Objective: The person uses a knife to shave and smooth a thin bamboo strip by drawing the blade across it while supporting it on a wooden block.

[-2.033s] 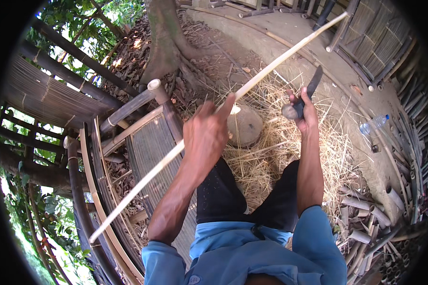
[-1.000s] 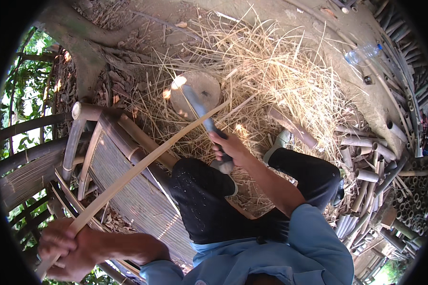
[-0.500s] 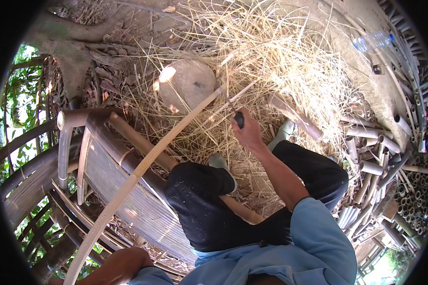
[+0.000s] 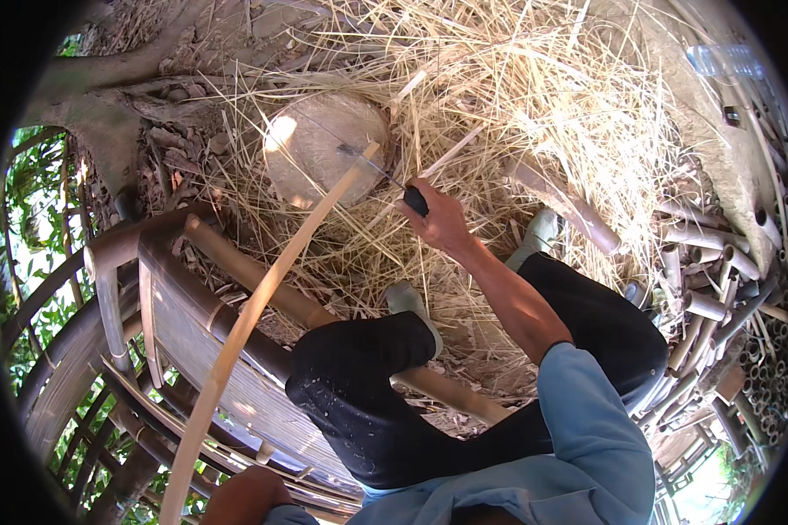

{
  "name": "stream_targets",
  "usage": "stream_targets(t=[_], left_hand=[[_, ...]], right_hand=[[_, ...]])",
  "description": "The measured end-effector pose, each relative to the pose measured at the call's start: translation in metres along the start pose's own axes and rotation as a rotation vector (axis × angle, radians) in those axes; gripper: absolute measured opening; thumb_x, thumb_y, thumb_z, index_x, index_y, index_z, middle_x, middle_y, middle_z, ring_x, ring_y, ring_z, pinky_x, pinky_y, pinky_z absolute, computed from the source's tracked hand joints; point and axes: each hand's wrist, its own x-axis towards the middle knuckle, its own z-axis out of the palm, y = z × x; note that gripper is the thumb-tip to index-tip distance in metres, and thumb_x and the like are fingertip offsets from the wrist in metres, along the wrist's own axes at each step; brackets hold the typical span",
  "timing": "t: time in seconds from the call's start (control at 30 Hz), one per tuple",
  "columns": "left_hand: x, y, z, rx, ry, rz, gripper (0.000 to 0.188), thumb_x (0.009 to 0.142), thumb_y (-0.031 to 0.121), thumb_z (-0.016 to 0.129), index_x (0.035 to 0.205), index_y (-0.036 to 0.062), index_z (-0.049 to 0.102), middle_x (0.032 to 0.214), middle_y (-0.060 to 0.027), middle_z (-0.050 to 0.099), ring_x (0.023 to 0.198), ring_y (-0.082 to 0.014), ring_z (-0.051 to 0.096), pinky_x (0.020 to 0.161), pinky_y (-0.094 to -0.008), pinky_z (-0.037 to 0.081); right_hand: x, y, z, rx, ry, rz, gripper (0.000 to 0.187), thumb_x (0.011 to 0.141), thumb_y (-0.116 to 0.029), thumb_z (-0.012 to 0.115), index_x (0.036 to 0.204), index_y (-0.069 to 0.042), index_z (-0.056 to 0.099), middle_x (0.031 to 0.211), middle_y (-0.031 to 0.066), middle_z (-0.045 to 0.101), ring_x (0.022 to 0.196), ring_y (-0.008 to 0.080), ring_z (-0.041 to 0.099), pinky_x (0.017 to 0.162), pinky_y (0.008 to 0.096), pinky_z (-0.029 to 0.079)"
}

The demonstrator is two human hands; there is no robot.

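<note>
My right hand (image 4: 442, 219) is closed around the black handle of a knife (image 4: 416, 201). Its thin blade points up and left, over the round wooden block (image 4: 328, 153) on the ground. A long, pale bamboo strip (image 4: 267, 289) slants from the lower left up to that block, its tip close to the blade; I cannot tell whether they touch. Of my left arm (image 4: 249, 494) only a bent part shows at the lower edge. The left hand lies outside the picture, as does the strip's near end.
Straw-like shavings (image 4: 534, 96) cover the ground ahead. A bamboo bench (image 4: 219, 332) stands on my left. Cut bamboo pieces (image 4: 709, 289) are piled on the right, beneath a clear plastic bottle (image 4: 722, 61). A bamboo tube (image 4: 569, 206) lies beyond my foot.
My right hand and the knife have moved slightly left, and the blade now points up-left. The strip's tip has shifted left over the block. The whole view has shifted a little.
</note>
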Motion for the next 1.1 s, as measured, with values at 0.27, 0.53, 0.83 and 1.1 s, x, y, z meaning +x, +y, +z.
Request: stream_targets(t=[0.27,0.53,0.83,1.1], left_hand=[[-0.037,-0.049,0.008,0.067,-0.051,-0.112,0.031,0.104,0.035,0.044,0.083,0.0121,0.051,0.055,0.0054,0.038,0.04,-0.0051,0.04,0.032,-0.0193,0.032],[-0.051,-0.063,0.019,0.112,-0.093,-0.149,0.029,0.101,0.034,0.047,0.082,0.0118,0.051,0.057,0.0041,0.04,0.043,-0.0062,0.041,0.035,-0.0202,0.035],[-0.056,-0.063,0.019,0.136,-0.115,-0.169,0.027,0.099,0.032,0.05,0.081,0.0114,0.052,0.06,0.0028,0.042,0.047,-0.0074,0.043,0.039,-0.0212,0.038],[-0.061,-0.075,0.008,0.108,-0.109,-0.215,0.026,0.096,0.031,0.053,0.08,0.0111,0.052,0.063,0.0015,0.044,0.051,-0.0085,0.045,0.042,-0.022,0.04]], right_hand=[[0.024,0.056,0.007,0.019,0.069,0.128,0.035,0.093,-0.019,0.071,0.116,-0.003,0.051,0.066,0.0142,0.064,0.055,0.0325,0.067,0.05,0.0411,0.051],[0.042,0.047,0.039,-0.026,0.03,0.101,0.034,0.092,-0.024,0.07,0.111,-0.005,0.05,0.073,0.0192,0.067,0.059,0.0388,0.068,0.05,0.0454,0.054],[0.051,0.01,0.025,0.195,0.164,-0.091,0.035,0.093,-0.025,0.07,0.11,-0.002,0.048,0.075,0.0202,0.068,0.061,0.0386,0.07,0.051,0.0456,0.056],[0.036,0.041,0.039,-0.119,-0.101,0.199,0.039,0.092,-0.025,0.074,0.11,-0.002,0.049,0.071,0.0214,0.066,0.061,0.0363,0.071,0.05,0.0424,0.055]])
